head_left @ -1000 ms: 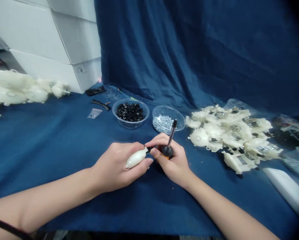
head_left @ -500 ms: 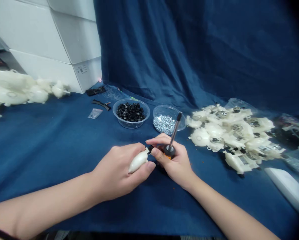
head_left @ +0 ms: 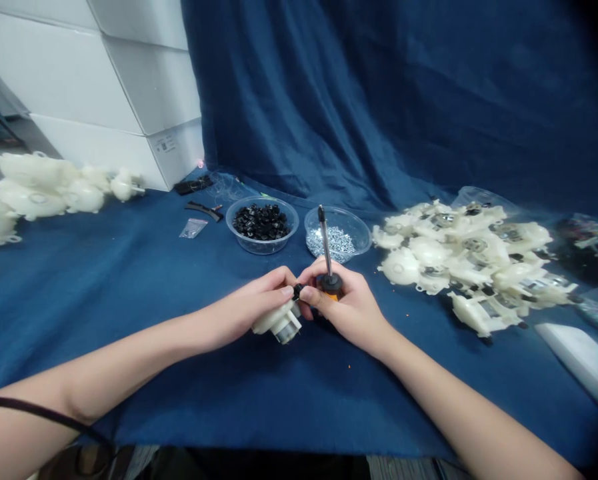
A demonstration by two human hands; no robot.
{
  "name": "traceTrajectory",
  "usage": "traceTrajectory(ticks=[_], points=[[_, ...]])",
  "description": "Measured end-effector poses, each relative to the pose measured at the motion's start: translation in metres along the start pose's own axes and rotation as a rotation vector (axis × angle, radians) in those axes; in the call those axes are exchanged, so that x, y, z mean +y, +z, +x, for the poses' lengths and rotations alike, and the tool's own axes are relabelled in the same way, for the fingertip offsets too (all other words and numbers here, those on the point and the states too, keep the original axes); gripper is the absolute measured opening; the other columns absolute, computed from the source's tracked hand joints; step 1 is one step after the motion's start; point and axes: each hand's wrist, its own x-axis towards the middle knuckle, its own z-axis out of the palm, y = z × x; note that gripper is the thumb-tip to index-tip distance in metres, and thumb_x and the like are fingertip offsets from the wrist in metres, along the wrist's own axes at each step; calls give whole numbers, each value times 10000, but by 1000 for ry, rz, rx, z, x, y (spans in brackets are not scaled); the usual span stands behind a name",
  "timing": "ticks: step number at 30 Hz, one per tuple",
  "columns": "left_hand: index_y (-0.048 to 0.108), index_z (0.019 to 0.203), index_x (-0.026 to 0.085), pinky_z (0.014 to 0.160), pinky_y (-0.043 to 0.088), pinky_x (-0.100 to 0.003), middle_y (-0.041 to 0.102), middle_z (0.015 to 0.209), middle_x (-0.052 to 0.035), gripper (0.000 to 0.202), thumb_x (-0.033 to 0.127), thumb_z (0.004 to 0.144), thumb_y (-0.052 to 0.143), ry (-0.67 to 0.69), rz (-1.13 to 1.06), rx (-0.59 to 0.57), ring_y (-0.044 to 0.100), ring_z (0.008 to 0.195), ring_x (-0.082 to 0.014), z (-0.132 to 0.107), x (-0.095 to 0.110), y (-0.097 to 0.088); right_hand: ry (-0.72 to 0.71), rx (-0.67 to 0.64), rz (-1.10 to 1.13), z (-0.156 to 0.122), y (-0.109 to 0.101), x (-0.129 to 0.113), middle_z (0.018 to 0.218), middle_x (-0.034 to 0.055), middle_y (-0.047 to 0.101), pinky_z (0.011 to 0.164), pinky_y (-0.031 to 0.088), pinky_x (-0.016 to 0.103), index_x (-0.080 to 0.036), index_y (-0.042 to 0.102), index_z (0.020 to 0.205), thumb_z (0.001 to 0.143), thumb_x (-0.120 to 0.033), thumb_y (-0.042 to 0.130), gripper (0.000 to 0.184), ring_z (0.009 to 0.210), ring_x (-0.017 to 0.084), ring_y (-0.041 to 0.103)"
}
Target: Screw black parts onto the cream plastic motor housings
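My left hand [head_left: 259, 300] grips a white plastic housing [head_left: 279, 322] with a round metal end facing down and toward me. My right hand [head_left: 346, 308] is closed around the black and orange handle of a screwdriver [head_left: 331, 285], whose metal shaft points up and away from the palm. A small black piece [head_left: 297, 291] shows between the hands at the housing's top, its fingertips nearly touching my right fingers. The hands partly hide the housing and the handle.
Behind my hands stand a clear bowl of black parts [head_left: 261, 225] and a clear bowl of small screws [head_left: 337, 235]. White housings lie heaped at right [head_left: 466, 257] and far left [head_left: 43, 190] on the blue cloth [head_left: 129, 320]. A blue curtain [head_left: 379, 100] hangs behind.
My left hand has turned the white housing, bringing its metal end into view. The screwdriver shaft has swung from leaning right to nearly upright, and my hands are closer together.
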Motion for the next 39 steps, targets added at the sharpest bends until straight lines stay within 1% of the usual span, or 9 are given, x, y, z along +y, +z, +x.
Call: traceTrajectory(ticks=[7, 11, 14, 17, 20, 24, 32, 35, 39], points=[[514, 1072, 201, 871, 512, -328, 677, 1067, -81, 143, 312, 999, 568, -40, -198, -149, 663, 964, -178, -3, 9, -4, -72, 10, -157, 1, -2, -5, 832, -12, 580, 681, 496, 270, -204, 717, 926, 909, -356, 725, 154, 677, 108, 603], [554, 1114, 190, 867, 521, -307, 675, 1098, -86, 189, 259, 962, 641, -59, -154, -140, 677, 992, -178, -2, 11, -8, -72, -13, -242, 2, -5, -4, 886, 11, 625, 745, 485, 277, -210, 739, 990, 910, -328, 718, 144, 784, 130, 593], [572, 1205, 210, 781, 520, -254, 657, 1110, -73, 302, 259, 932, 690, -26, -100, -74, 669, 973, -165, -1, 12, -11, -28, 24, -152, 2, -5, -2, 905, 12, 648, 737, 498, 263, -202, 719, 1046, 886, -307, 739, 193, 793, 126, 607], [573, 1178, 228, 756, 526, -248, 667, 1077, -56, 272, 276, 937, 688, 4, -79, -50, 670, 941, -154, 0, 12, -14, 42, 48, -19, 2, -5, -2, 832, -12, 613, 574, 483, 218, -213, 709, 1077, 870, -367, 755, 262, 631, 88, 557], [549, 1099, 208, 780, 547, -288, 690, 1079, -79, 183, 325, 979, 622, 23, -106, -68, 682, 945, -171, 0, 14, -16, 134, 99, 104, 3, -6, -4, 736, -35, 581, 466, 449, 201, -207, 693, 1034, 875, -445, 739, 290, 490, 59, 467], [511, 1148, 211, 825, 558, -359, 688, 1177, -141, 215, 384, 1021, 524, -5, -187, -84, 684, 1006, -210, -2, 17, -16, 188, 202, 170, 5, -11, -10, 683, -55, 540, 479, 461, 199, -200, 653, 962, 875, -453, 733, 279, 474, 53, 458], [606, 1068, 172, 894, 501, -358, 668, 1148, -137, 148, 272, 979, 544, -59, -285, -100, 651, 1041, -228, 1, 18, -22, 412, -18, 96, -9, -29, -5, 725, -32, 590, 460, 463, 178, -190, 656, 1015, 913, -422, 693, 256, 473, 43, 472], [624, 1082, 166, 873, 484, -292, 637, 1070, -83, 156, 236, 943, 620, -62, -163, -71, 624, 1013, -182, 1, 18, -21, 453, -32, 79, -16, -32, 0, 729, -35, 588, 453, 475, 177, -195, 658, 1023, 905, -429, 700, 266, 470, 41, 466], [566, 1148, 218, 754, 491, -236, 570, 1047, -13, 373, 237, 839, 773, -22, 134, -18, 588, 880, -122, 1, 15, -14, 480, -84, 56, -20, -27, 0, 852, -3, 635, 400, 451, 167, -213, 667, 1069, 843, -404, 763, 311, 524, 67, 516]])
